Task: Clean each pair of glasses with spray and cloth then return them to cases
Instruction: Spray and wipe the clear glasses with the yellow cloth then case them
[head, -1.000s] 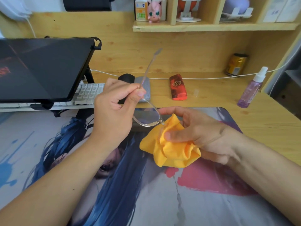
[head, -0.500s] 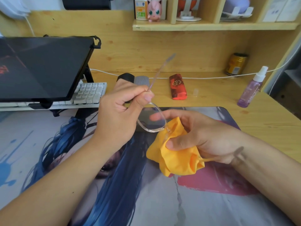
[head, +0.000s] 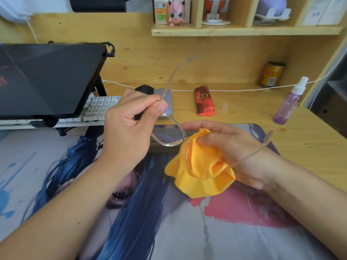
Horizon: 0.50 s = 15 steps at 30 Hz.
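Glasses tilted more; R hand w/ cloth on lens.

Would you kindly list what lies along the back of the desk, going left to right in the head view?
Keyboard → grey case → red case → gold can → purple spray bottle.

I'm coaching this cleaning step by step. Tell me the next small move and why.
Probably rub the yellow cloth over the lens it covers. The left hand pinches the glasses by one arm, and the right hand has the cloth bunched round one lens, while the other lens is bare. The spray bottle stands apart by the desk's right edge, so spraying looks done.
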Tool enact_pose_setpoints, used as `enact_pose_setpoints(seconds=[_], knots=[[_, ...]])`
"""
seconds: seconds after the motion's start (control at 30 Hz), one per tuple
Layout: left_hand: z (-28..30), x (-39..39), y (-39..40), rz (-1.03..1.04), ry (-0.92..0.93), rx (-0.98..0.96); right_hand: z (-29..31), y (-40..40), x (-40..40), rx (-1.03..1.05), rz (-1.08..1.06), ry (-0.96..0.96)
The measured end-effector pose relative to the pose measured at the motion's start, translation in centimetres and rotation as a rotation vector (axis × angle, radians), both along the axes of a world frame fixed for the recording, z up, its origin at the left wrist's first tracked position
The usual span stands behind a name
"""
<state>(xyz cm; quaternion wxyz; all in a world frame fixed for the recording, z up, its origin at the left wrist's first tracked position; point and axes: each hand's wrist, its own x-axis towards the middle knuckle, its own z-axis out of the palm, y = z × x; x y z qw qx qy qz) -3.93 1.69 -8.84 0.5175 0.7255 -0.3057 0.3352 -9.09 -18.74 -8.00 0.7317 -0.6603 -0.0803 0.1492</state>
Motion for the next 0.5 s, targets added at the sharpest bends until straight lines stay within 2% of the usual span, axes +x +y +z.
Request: enact_pose_setpoints(seconds=[0.1, 0.17, 0.27, 0.33, 0.4, 0.5], knots=[[0.0, 0.5, 0.6, -0.005, 0.045, -0.014, 0.1, -0.5, 0.6, -0.084, -0.219, -0.235], [-0.1, 0.5, 0.6, -0.038, 0.095, -0.008, 0.7, -1.3, 0.6, -0.1, -0.246, -0.436], [-0.1, 0.5, 0.0, -0.093, 0.206, 0.008, 1.2, -1.5, -0.4, -0.24, -0.022, -0.647], [-0.1, 0.4, -0.3, -0.15, 0.327, -0.004, 0.2, -0.6, -0.4, -0.527, 0.163, -0.779], [-0.1, 0.5, -0.3, -0.185, 0.423, 0.007, -0.2, 0.0, -0.3, -0.729, 0.221, -0.865], [-0.2, 0.6, -0.3, -0.204, 0.542, -0.05, 0.6, -0.8, -0.6, -0.708, 0.189, -0.946]])
